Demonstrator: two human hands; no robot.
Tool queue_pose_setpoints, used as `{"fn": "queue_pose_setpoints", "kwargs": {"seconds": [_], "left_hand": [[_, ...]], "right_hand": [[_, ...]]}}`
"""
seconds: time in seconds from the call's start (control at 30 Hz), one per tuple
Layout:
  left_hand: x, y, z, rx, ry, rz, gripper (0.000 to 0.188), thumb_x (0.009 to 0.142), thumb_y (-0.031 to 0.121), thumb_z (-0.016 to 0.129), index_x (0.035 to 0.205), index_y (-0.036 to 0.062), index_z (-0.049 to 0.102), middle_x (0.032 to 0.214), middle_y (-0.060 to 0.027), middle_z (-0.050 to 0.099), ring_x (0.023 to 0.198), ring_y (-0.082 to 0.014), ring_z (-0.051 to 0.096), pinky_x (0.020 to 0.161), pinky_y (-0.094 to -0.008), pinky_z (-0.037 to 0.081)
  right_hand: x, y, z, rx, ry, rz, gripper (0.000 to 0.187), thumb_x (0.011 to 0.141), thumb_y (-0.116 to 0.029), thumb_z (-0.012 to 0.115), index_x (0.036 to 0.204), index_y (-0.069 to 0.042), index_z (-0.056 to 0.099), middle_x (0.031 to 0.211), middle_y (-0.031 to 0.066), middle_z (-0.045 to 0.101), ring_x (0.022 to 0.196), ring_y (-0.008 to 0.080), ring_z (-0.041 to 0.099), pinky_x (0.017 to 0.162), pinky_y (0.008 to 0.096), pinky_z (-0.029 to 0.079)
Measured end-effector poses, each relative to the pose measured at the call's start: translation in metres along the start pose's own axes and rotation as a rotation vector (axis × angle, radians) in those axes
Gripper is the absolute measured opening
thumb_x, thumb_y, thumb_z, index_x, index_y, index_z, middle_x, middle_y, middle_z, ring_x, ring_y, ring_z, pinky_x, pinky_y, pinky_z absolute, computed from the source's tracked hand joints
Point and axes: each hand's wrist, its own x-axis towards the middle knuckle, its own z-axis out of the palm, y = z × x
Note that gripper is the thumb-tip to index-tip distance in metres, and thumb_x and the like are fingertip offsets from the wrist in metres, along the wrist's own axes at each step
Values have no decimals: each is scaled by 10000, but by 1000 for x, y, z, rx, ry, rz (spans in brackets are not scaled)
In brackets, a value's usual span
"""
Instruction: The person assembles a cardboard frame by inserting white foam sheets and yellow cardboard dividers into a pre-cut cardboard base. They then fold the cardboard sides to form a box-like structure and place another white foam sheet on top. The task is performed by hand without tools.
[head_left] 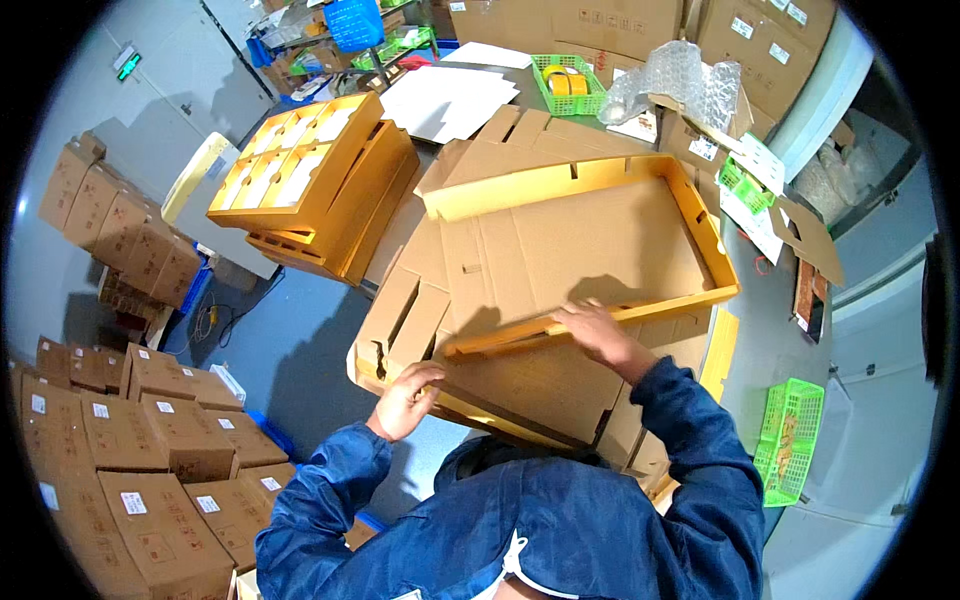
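A yellow cardboard strip frame [570, 180] stands on edge on a stack of flat brown cardboard sheets [490, 270] in front of me. The strip runs along the far, right and near sides, and the left end is open. My right hand [597, 333] is closed on the near side of the frame, fingers over its upper edge. At the near left corner of the stack, my left hand [407, 402] has its fingers curled together beside the cardboard edge. Whether anything is in those fingers is hidden.
Yellow divided boxes [330, 205] are piled on the left. A green basket with tape rolls [568, 85] and bubble wrap [680, 85] lie at the back. Another green basket [790, 440] stands at the right edge. Brown cartons [160, 490] fill the floor at lower left.
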Motion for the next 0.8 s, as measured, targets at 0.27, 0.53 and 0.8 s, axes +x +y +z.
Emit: {"fn": "queue_pose_setpoints", "kwargs": {"seconds": [0.27,0.53,0.8], "left_hand": [[21,-21,-17,-68,-72,-152,223,852,48,575,1070,4,587,1028,-152,590,901,-291,597,788,-325,484],[107,-11,32,842,-365,571,523,820,214,577,1319,122,451,1397,-123,406,1287,-283,392,1106,-469,262],[126,3,121,804,-754,1145,229,803,182,541,997,71,591,1064,-69,583,1095,-227,512,1007,-405,336]], "right_hand": [[-151,46,-51,-272,-55,149,219,729,-52,549,943,-44,597,970,115,606,929,317,571,811,383,468],[-127,-22,4,-40,-211,130,338,764,-58,530,1097,-47,590,1108,131,612,1016,303,577,862,374,466],[-102,-85,73,66,-165,-162,440,790,-135,517,1223,-55,510,1398,140,388,1337,309,307,1122,445,217]]}}
